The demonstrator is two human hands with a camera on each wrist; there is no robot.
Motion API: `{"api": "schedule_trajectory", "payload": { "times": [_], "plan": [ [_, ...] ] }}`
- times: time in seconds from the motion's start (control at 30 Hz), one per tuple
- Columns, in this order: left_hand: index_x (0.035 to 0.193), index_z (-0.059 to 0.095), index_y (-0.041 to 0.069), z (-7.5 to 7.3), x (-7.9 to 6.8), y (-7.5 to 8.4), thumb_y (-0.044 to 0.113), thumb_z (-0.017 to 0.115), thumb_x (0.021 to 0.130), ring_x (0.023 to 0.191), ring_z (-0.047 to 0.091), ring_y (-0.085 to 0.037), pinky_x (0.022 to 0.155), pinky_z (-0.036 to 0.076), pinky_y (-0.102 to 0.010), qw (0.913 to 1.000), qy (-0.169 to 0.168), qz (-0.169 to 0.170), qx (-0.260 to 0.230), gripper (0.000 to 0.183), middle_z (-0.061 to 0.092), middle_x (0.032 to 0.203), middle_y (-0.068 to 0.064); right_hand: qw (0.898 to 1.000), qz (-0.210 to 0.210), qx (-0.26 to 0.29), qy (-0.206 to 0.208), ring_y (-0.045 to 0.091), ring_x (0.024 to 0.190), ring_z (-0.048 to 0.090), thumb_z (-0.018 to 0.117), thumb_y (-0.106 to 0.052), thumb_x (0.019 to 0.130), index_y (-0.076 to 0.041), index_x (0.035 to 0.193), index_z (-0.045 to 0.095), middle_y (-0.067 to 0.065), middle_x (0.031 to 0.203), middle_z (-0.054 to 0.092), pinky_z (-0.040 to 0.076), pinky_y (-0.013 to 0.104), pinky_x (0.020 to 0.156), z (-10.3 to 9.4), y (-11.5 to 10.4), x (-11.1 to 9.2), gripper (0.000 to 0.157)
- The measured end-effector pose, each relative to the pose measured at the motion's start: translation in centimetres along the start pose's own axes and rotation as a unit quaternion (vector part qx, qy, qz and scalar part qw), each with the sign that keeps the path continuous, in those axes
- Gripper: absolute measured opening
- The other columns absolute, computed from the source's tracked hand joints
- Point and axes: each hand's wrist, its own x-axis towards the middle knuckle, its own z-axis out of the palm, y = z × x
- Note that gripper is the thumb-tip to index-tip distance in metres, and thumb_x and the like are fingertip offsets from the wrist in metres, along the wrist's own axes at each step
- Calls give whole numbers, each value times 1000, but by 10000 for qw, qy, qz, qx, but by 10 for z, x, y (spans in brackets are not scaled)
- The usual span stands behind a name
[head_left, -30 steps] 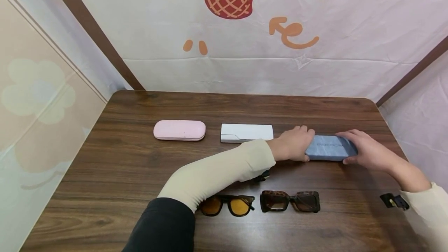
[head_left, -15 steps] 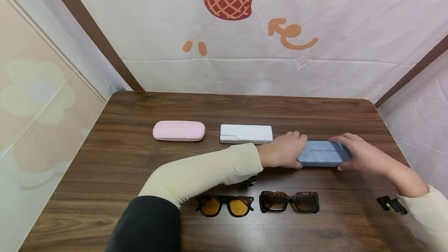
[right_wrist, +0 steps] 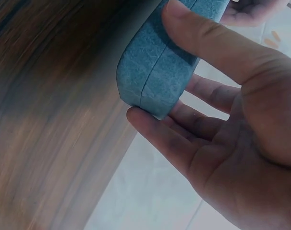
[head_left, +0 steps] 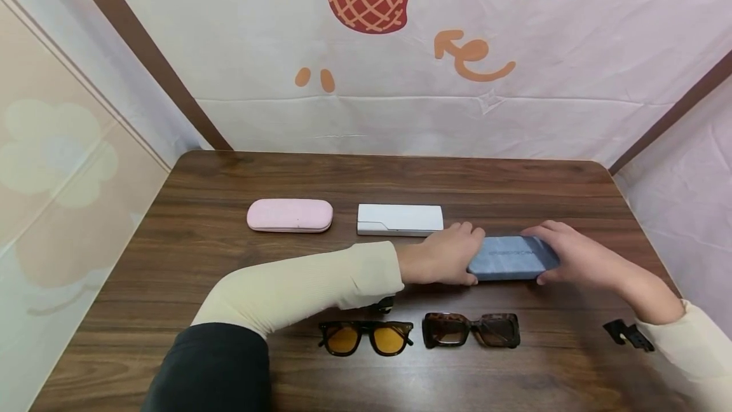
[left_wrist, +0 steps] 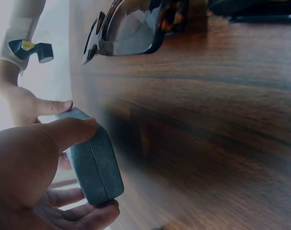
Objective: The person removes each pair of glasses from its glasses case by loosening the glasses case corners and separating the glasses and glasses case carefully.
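A blue glasses case [head_left: 511, 260], closed, is held between both hands on the right side of the table. The left hand [head_left: 446, 254] grips its left end, and the right hand [head_left: 580, 258] grips its right end. In the left wrist view, the left thumb lies along one side of the case [left_wrist: 95, 165], with fingertips at its end. From the right wrist, the case [right_wrist: 152, 67] shows a seam along its side, with the thumb on one face and fingers beneath. Sunglasses with yellow lenses [head_left: 366, 338] and tortoiseshell sunglasses [head_left: 471, 330] lie nearer the person.
A pink glasses case [head_left: 290, 215] and a white glasses case [head_left: 400, 219] lie in a row farther back on the brown wooden table [head_left: 189, 272]. The white case is just beyond the left hand. A printed cloth [head_left: 354, 119] hangs behind the table.
Both hands have brought the blue glasses case leftward and closer to the person. The left forearm has drawn back, uncovering the yellow-lensed sunglasses. The other cases and sunglasses stay put.
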Motion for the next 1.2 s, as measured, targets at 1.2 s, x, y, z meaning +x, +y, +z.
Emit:
{"api": "schedule_trajectory", "payload": {
  "times": [1.2],
  "plan": [
    [145, 46, 4, 7, -48, -37, 43, 80, 86, 119, 56, -20, 98, 50, -31, 9996, -90, -132, -221, 78, 56, 134, -12, 9987, -464, 43, -184, 22, 105, 60, 94, -29, 72, -3, 135, 59, 10, 123, 59, 52, 45, 85, 16, -43, 32, 76]
  ]
}}
